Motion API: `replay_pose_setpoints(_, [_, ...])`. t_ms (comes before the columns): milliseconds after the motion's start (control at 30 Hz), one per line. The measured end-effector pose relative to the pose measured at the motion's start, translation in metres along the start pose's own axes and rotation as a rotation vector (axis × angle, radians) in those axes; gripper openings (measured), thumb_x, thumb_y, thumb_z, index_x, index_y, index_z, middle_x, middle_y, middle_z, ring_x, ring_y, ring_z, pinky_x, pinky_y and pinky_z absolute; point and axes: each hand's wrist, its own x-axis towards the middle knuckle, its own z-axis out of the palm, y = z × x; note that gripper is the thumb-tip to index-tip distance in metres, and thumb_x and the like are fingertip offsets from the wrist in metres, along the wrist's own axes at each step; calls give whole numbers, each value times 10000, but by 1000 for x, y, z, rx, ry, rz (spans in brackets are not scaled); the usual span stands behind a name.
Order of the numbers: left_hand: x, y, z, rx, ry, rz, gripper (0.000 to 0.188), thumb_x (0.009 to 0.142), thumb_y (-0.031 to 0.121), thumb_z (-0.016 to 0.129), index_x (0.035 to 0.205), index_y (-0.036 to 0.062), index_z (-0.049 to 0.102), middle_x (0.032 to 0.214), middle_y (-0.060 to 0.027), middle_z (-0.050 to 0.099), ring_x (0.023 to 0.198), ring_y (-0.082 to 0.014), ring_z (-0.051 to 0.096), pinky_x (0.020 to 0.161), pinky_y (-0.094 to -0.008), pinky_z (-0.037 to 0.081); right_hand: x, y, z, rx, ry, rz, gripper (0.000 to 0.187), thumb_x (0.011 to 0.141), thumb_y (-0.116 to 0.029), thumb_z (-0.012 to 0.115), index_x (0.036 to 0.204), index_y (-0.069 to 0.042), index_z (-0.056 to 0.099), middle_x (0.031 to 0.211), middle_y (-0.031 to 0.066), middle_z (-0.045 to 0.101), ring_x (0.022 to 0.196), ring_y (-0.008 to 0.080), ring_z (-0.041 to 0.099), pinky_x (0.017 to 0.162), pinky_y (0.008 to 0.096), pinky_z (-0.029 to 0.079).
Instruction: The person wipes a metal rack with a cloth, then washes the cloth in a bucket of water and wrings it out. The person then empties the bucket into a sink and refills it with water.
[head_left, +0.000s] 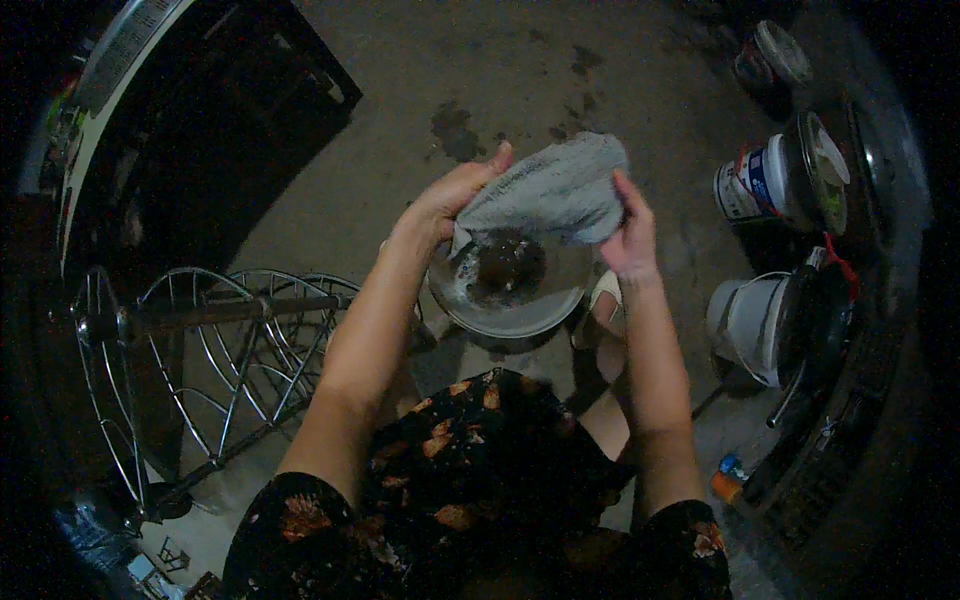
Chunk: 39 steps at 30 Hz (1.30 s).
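A grey cloth (550, 190) is stretched between my two hands, above a round metal basin (515, 322) on the floor. My left hand (462, 192) grips the cloth's left end, thumb pointing up and away. At the opposite end, my right hand (632, 235) closes on the cloth's right edge, fingers partly behind it. Dark water with some pale suds (500, 265) shows in the basin under the cloth. The cloth hides the basin's far rim.
A metal wire rack (240, 350) stands at my left, with a dark cabinet (200, 130) beyond it. To the right are a white bucket (745, 325) with a handle and a printed white tub (750, 185). Wet patches (455, 130) mark the floor ahead.
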Motion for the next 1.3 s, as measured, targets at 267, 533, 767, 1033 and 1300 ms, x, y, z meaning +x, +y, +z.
replay_pose_setpoints(267, [-10,14,-21,-730,-347,362,418,869,387,531,1098,39,562,1074,-122,603,985,-275,575,860,-424,456,-23,-25,26,164,-40,-39,452,850,-355,504,1188,-55,487,1218,96,512,1120,282,468,967,422,356])
replay_pose_setpoints(533, [21,-39,-14,-858,-429,262,628,859,369,506,1369,85,277,1340,-140,394,1216,-320,398,1011,-439,313,14,64,-19,444,-9,232,475,893,-370,392,1231,-43,459,1250,104,490,1118,292,478,963,431,369])
replay_pose_setpoints(767, [59,9,-21,-523,-401,56,945,656,-101,575,1430,122,79,1408,-98,302,1289,-258,298,1038,-363,244,43,70,-1,494,90,376,450,880,-347,414,1212,-52,479,1215,106,509,1092,291,492,948,421,379])
replay_pose_setpoints(1033, [50,35,57,693,-791,-4,567,826,158,535,1332,9,325,1338,-188,379,1214,-322,377,1020,-380,296,-5,10,21,350,308,431,422,864,-322,440,1190,-62,501,1176,109,532,1062,290,508,931,409,392])
replay_pose_setpoints(1300, [-51,97,223,927,-613,153,470,891,299,500,1269,28,429,1379,-169,325,1292,-307,269,1052,-377,231,-65,-131,100,-133,229,287,396,848,-297,466,1169,-72,523,1136,112,554,1033,288,525,915,398,404])
